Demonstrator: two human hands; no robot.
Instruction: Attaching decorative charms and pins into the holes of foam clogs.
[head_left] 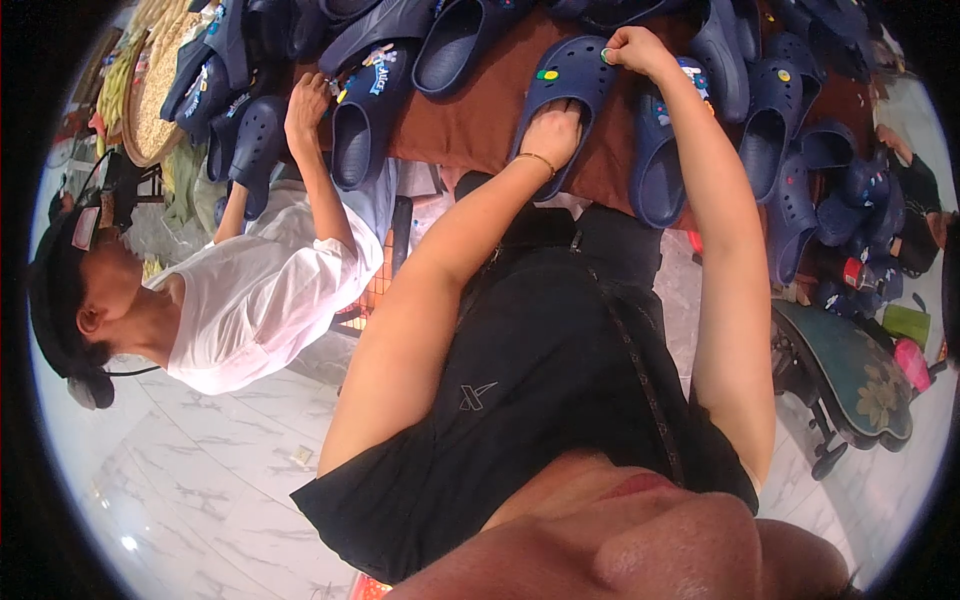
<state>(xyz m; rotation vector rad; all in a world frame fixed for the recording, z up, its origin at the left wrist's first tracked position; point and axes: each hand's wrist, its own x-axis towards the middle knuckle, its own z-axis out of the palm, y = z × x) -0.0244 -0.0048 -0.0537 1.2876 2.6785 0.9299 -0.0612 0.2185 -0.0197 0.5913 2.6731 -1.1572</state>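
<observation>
Informal workshop, many navy clogs (455, 50), brown-covered table (450, 130)

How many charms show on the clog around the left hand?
2: a yellow and green charm on the left of the clog, and a small green charm at the right hand, which may hide others.

So the table (470, 135) has a reddish-brown cloth (425, 125) over it, and it's loaded with navy clogs. Around the middle of the front edge there's a clog with a yellow-and-green charm (568, 82), toe pointing away, can't tell if it's fully flat. A clog with letter charms (358, 140) sits to its left, another clog (450, 55) further back between them, and the right-hand clog (655, 165) just beside. Both ends are basically overlapping clogs.
</observation>
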